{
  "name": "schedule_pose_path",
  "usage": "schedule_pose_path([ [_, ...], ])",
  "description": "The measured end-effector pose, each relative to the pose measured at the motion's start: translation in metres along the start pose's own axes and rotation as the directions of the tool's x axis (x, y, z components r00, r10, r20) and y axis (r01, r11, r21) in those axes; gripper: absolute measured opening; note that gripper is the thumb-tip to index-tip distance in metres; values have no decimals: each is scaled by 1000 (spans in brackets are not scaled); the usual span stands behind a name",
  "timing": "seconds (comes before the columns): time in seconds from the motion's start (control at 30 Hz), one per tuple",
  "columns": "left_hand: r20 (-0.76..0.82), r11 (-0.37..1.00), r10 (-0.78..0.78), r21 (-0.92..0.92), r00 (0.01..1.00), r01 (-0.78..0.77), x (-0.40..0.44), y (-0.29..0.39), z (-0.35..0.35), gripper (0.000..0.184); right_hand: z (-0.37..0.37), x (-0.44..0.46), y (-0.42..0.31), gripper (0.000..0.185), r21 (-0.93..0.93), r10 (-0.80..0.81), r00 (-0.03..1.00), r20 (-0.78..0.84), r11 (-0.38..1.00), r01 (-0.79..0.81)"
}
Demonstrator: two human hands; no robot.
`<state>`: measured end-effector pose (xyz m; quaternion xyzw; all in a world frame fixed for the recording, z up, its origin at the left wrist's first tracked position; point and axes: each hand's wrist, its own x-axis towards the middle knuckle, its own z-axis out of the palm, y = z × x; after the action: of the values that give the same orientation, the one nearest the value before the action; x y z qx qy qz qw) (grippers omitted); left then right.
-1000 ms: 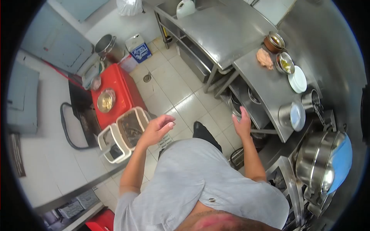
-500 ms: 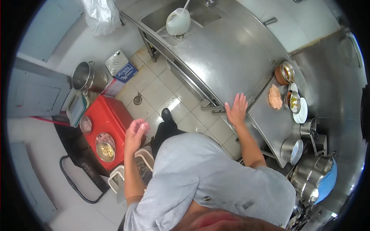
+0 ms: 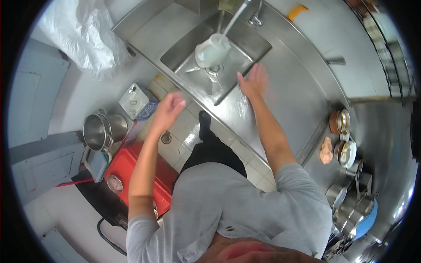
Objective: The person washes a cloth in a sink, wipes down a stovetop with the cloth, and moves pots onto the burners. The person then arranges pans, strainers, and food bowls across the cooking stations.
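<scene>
My right hand (image 3: 254,81) is over the steel counter (image 3: 285,94), beside the sink's right edge, fingers stretched out and slightly blurred. Nothing is in it, and whether it touches the metal I cannot tell. My left hand (image 3: 171,108) hovers in front of the counter's front edge, above the floor, its fingers loosely bent and smeared at the tips, with no object visible in it. In the sink (image 3: 175,59) a whitish translucent plastic jug (image 3: 212,50) lies near the drain, and a long pale rod or pipe (image 3: 237,17) reaches down to it.
A tap (image 3: 255,19) stands behind the sink. Pots, bowls and a pinkish-orange lump (image 3: 326,150) sit on the right-hand counter. At left are a red box (image 3: 164,175), a large steel pot (image 3: 97,131) and a hanging clear plastic bag (image 3: 83,35).
I have come closer to the sink. My right hand has moved from the counter's near corner to beside the basin, and my left hand has risen toward the counter edge.
</scene>
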<state>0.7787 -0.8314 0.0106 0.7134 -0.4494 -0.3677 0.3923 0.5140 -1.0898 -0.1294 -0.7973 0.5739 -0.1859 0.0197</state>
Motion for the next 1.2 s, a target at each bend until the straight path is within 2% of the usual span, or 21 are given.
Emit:
schedule_pose_path([
  [0.03, 0, 1000, 19, 5, 1000, -19, 41, -10, 6, 43, 33, 44, -4, 85, 276, 44, 993, 111, 958, -74],
  [0.07, -4, 999, 43, 17, 999, -43, 85, -25, 12, 45, 63, 90, -11, 78, 525, 49, 973, 227, 835, -165],
  [0.1, -35, 997, 58, 53, 998, -56, 125, -28, 16, 49, 82, 121, -24, 70, 717, 21, 939, 344, 640, -277],
  [0.13, -62, 994, 76, 87, 995, -71, 163, -29, 21, 53, 89, 141, -42, 61, 825, 83, 929, 361, 436, -359],
  [0.17, -73, 957, 139, 268, 988, -115, 198, -31, 26, 56, 84, 162, -60, 51, 889, 139, 913, 385, 209, -407],
  [0.2, -78, 888, 202, 436, 976, -149, 233, -34, 31, 59, 75, 183, -77, 42, 907, 181, 890, 418, -25, -421],
  [0.23, -74, 885, 171, 449, 982, -121, 263, -36, 39, 61, 64, 197, -98, 28, 858, 279, 812, 513, -204, -472],
  [0.37, 87, 827, 13, 559, 996, -59, 365, -66, 82, 61, 10, 232, -136, 26, 710, 262, 689, 675, 23, -704],
  [0.47, 431, 843, -227, 536, 873, -46, 414, -72, 100, 55, 44, 254, -109, 31, 606, 50, 607, 793, 34, -795],
  [0.57, 453, 994, -5, 101, 891, -46, 406, -107, 113, 50, 25, 259, -115, 32, 556, -92, 610, 787, -324, -765],
  [0.6, 432, 997, 75, -48, 899, -60, 408, -108, 114, 48, 7, 267, -117, 33, 558, -204, 626, 753, -307, -771],
  [0.63, 525, 989, -119, -9, 843, 145, 394, -64, 86, 49, -13, 263, -120, 33, 551, -312, 623, 717, -293, -781],
  [0.67, 515, 986, -126, -25, 848, 162, 380, -33, 62, 48, -25, 261, -121, 34, 540, -418, 606, 677, -278, -794],
  [0.73, 485, 975, -167, -46, 858, 216, 351, 3, 12, 46, -16, 263, -120, 27, 629, -219, 685, 695, -275, -727],
  [0.8, 530, 976, -82, -127, 844, 175, 334, 19, -40, 43, -5, 264, -118, 24, 706, 25, 733, 680, -291, -646],
  [0.83, 510, 976, -35, -166, 859, 138, 320, 32, -67, 41, -6, 262, -120, 20, 655, 14, 695, 718, -351, -669],
  [0.93, 429, 951, 75, -302, 900, 64, 290, 88, -150, 36, 16, 257, -120, 20, 639, 205, 641, 739, 88, -764],
  [1.0, 324, 936, 28, -340, 946, 88, 288, 104, -202, 36, 18, 253, -123, 20, 584, 185, 573, 799, -7, -812],
  [1.03, 249, 936, 80, -351, 965, 13, 285, 120, -223, 36, 21, 253, -124, 20, 553, 162, 539, 826, -53, -831],
  [1.13, 90, 943, 201, -286, 976, -168, 290, 149, -292, 32, 43, 247, -106, 21, 608, 221, 570, 791, -187, -771],
  [1.2, 56, 952, 232, -218, 971, -214, 306, 159, -341, 27, 31, 247, -111, 19, 591, 306, 555, 774, -33, -806],
])
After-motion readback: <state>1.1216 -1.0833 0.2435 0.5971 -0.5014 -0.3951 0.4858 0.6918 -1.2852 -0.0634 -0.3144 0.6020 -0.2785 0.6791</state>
